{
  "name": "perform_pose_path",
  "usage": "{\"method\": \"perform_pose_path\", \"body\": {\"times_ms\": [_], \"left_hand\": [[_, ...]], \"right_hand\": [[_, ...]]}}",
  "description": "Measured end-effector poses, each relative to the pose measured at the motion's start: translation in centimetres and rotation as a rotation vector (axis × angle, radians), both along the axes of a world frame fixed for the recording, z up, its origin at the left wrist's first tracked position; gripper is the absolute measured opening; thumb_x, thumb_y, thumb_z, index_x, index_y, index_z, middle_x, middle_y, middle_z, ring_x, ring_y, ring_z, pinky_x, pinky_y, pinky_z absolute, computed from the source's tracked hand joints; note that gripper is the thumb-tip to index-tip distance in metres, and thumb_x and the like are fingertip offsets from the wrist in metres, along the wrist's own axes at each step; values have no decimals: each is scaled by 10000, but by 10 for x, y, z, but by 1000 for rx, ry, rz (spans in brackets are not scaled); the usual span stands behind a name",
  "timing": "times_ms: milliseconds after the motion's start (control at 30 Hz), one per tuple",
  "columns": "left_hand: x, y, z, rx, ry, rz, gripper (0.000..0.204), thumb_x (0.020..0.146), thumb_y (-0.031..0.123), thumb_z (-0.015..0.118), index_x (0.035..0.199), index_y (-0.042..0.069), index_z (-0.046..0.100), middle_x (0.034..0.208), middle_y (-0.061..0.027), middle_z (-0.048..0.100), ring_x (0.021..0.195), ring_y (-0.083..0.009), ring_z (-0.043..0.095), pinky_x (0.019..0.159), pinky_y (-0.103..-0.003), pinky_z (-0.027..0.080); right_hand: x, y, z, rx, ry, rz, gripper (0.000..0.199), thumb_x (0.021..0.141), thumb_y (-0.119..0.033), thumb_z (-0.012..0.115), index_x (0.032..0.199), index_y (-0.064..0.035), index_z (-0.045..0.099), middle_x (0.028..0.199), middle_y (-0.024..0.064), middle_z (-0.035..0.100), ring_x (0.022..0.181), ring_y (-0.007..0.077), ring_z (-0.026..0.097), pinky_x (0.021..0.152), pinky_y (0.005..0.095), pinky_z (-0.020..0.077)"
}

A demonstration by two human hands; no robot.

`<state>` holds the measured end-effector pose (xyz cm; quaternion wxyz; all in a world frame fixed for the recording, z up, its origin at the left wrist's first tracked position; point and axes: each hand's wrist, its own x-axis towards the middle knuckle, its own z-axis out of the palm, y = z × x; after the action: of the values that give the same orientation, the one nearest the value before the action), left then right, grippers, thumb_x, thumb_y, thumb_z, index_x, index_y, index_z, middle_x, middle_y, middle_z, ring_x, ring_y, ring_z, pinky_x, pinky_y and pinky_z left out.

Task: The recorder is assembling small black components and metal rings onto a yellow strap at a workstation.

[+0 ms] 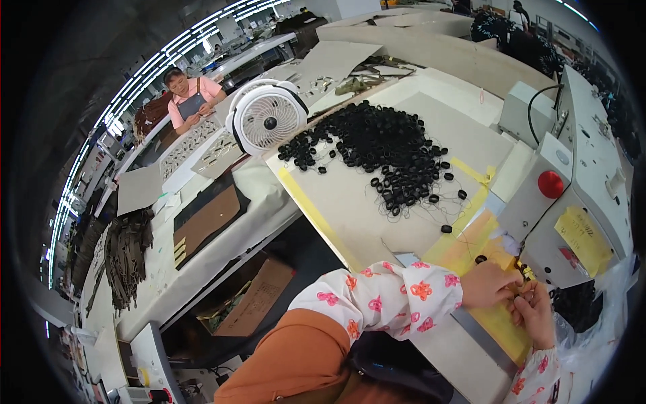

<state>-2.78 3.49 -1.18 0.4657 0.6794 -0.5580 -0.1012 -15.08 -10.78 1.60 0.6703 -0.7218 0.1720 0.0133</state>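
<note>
Both of my hands meet at the needle area of a pale grey sewing machine [521, 205], at the right. My left hand [486, 284] is closed, its fingertips beside the brass-coloured foot part [528, 272]. Just below it my right hand [536, 314] pinches with thumb and fingers close to the left fingertips. Whatever is between the fingers is too small and covered to make out. A black loop [480, 259] lies on the yellow-taped work surface [488, 320] just behind my left hand. Farther back a large heap of small black loops [377, 138] with loose threads spreads over the table.
A white fan [269, 121] stands left of the heap. A red button [550, 184] sits on the machine. Brown strips [128, 252] hang over the left table, near a brown panel [212, 222]. Below is a cardboard box [259, 299]. Another person [192, 101] works at the far left.
</note>
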Motion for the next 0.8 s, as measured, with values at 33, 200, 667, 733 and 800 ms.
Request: {"method": "perform_pose_path", "body": {"times_ms": [33,200,667,733,800], "left_hand": [[1,1,2,-4,86,-18,186,713,191,603,883,123,565,654,-114,586,615,-319,565,581,-426,425],[6,-5,9,-2,109,-103,143,671,181,623,806,137,603,658,-89,604,622,-291,581,572,-400,441],[18,-25,8,255,-91,131,187,741,235,607,835,74,630,602,-52,602,543,-208,574,501,-324,423],[13,-28,11,288,-98,136,200,742,251,607,824,72,641,598,-48,603,519,-205,563,489,-312,417],[11,-28,12,364,-62,162,231,744,279,608,828,70,657,601,-56,609,520,-200,570,498,-296,425]], "right_hand": [[1,1,1,21,-12,-9,154,789,53,469,871,-48,386,667,73,557,454,81,477,412,178,369],[-1,-1,0,5,-22,-29,142,827,3,472,839,-74,353,642,64,544,449,90,494,409,179,394],[9,5,-25,-708,-385,-370,110,727,-52,653,798,15,603,677,71,603,574,104,559,530,228,451],[5,7,-21,-712,-366,-405,109,719,-53,652,788,20,610,678,91,608,550,132,560,525,237,451],[4,8,-23,-777,-398,-430,113,716,-61,652,779,27,619,675,104,615,539,140,561,522,240,448]]}}
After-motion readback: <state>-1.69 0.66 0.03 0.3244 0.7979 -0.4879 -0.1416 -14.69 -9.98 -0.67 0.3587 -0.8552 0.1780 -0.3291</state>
